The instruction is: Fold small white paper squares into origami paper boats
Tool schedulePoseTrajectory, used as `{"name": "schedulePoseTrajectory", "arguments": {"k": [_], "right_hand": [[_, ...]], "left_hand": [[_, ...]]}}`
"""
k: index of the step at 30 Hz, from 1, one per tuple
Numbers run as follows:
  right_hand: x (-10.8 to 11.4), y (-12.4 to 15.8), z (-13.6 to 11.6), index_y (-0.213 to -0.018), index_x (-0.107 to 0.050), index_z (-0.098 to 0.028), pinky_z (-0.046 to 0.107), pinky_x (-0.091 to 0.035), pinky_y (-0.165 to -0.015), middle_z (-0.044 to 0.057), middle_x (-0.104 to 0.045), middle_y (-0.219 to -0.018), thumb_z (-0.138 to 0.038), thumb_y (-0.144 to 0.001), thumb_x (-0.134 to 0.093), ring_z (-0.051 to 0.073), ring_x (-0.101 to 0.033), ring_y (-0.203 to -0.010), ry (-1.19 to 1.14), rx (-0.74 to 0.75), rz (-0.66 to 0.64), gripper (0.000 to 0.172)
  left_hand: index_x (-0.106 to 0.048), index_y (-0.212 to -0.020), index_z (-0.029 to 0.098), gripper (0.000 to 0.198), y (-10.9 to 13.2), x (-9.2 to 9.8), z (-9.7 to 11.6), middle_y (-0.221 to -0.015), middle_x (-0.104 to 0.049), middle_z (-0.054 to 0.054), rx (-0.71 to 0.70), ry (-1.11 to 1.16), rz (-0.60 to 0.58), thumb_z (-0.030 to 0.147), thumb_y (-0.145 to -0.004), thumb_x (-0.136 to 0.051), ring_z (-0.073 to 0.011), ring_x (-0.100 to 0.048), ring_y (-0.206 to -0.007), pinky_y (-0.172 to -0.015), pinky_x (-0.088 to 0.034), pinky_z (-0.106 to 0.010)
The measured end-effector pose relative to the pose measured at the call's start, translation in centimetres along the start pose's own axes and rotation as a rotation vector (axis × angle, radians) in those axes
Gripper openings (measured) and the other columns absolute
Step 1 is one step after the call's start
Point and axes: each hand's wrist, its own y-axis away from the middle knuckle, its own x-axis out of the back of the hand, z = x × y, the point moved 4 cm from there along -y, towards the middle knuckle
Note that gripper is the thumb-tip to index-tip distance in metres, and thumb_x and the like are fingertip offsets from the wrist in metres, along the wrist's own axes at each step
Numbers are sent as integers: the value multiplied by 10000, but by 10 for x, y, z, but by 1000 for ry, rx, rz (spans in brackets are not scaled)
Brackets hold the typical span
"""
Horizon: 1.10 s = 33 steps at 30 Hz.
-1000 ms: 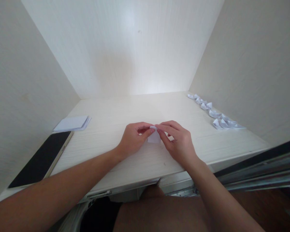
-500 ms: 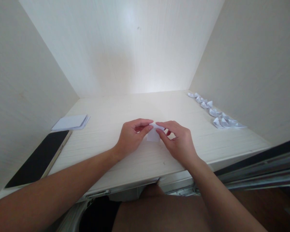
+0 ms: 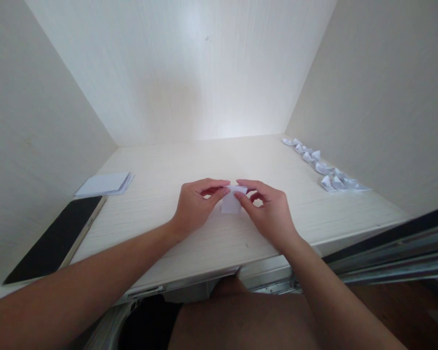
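Observation:
A small folded piece of white paper (image 3: 231, 204) is held upright between both hands, just above the desk top near its front middle. My left hand (image 3: 199, 201) pinches the paper's upper left corner between thumb and fingertips. On the other side, my right hand (image 3: 268, 204) grips the upper right part, its thumb on the near face and its fingers behind. The far side of the paper is hidden from me.
A stack of white paper sheets (image 3: 104, 183) lies at the left, with a dark flat tablet-like device (image 3: 54, 238) in front of it. Several folded white paper boats (image 3: 324, 168) line the right wall. The pale desk top (image 3: 190, 160) is walled on three sides.
Both hands keep their hold on the paper. The right fingers have shifted slightly along its top edge, and more of the paper's face shows. The view has moved a little.

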Motion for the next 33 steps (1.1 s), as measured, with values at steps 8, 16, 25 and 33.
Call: {"name": "schedulePoseTrajectory", "arguments": {"k": [8, 16, 25, 33], "right_hand": [[-2, 0, 5, -1106, -786, -213, 314, -574, -629, 47, -770, -914, -277, -855, -766, 154, -661, -686, -138, -106, 35, 260], [-4, -2, 11, -1063, -803, -222, 329, -575, -665, 66, -803, -987, -300, -808, -818, 192, -716, -814, -257, -197, 64, 266], [1, -4, 16, -1005, -855, -248, 364, -592, -668, 50, -839, -942, -326, -827, -784, 171, -682, -658, -302, -272, 55, 207], [-1, -7, 21, -932, -857, -269, 315, -589, -653, 24, -840, -945, -331, -796, -815, 162, -705, -715, -413, -310, 58, 155]], "left_hand": [[-816, -949, 185, 201, -2, -1, -6, -893, -824, -63, 77, 109, 34, 280, -776, -854, -214, -773, -819, -824, -637, -361], [-814, -958, 183, 207, -2, 0, -6, -891, -824, -61, 83, 101, 40, 262, -771, -852, -210, -773, -815, -793, -633, -340], [-838, -918, 195, 145, -4, 2, -8, -914, -830, -47, 59, 61, 49, 262, -790, -836, -193, -768, -807, -755, -627, -306], [-843, -894, 201, 119, -5, 2, -8, -904, -835, -45, 40, 86, 59, 242, -783, -833, -197, -780, -828, -811, -640, -317]]}}
